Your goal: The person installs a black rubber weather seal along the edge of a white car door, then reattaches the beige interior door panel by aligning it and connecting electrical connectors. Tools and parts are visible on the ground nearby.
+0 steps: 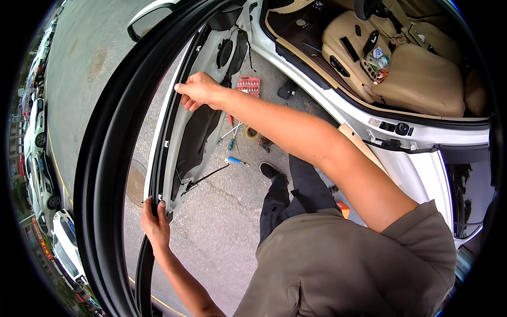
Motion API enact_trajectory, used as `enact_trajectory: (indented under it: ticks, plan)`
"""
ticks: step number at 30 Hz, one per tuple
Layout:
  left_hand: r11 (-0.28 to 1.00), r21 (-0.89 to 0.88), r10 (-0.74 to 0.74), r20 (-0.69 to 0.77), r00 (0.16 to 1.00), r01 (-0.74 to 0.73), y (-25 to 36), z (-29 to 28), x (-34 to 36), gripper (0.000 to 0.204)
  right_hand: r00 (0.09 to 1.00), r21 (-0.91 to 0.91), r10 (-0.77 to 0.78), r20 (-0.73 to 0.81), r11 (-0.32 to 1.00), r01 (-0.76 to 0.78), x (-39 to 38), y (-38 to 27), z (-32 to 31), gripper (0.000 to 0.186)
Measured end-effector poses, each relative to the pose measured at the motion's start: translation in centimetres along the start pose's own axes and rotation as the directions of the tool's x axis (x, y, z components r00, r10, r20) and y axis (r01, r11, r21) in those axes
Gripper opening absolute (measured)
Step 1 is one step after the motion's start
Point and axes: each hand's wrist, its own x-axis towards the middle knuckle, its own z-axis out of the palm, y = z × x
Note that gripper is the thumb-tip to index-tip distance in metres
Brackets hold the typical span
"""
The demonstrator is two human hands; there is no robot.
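An open white car door (202,132) stands with its inner metal, dark lining and round speaker (224,53) exposed, and its curved black window frame (105,158) rises at the left. A long black strip (165,148) runs along the door's edge. My left hand (156,227) grips that strip low down, fingers curled over the edge. Farther up, my right hand (198,91) pinches the same edge with thumb and finger, its other fingers curled; what lies just under the fingertips is partly hidden.
On the pavement are a red socket case (248,84), screwdrivers (231,142), a tape roll (251,132) and a blue-handled tool (235,160). The car's white sill (296,71) and beige seat (417,79) are at the right. Parked cars (66,243) line the far left.
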Motion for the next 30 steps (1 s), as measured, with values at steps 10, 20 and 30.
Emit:
enact_trajectory:
  ticks: [10,20,30]
  plan:
    - [0.996,0.085,0.034,-0.049,0.998,-0.03,-0.4,0.3,5.4,0.043,1.0,0.024,-0.018,-0.003,1.0,0.018,2.8,-1.5,-1.5,0.044]
    - [0.946,-0.247,-0.169,0.173,0.97,0.209,-3.3,-0.3,6.3,0.047,0.986,-0.097,0.006,-0.168,0.995,-0.023,1.6,-1.0,0.0,0.027]
    - [0.997,-0.034,-0.062,0.023,0.998,0.063,-3.1,1.5,5.7,0.041,0.981,-0.164,-0.014,-0.192,0.986,-0.018,2.6,-1.1,-0.6,0.028]
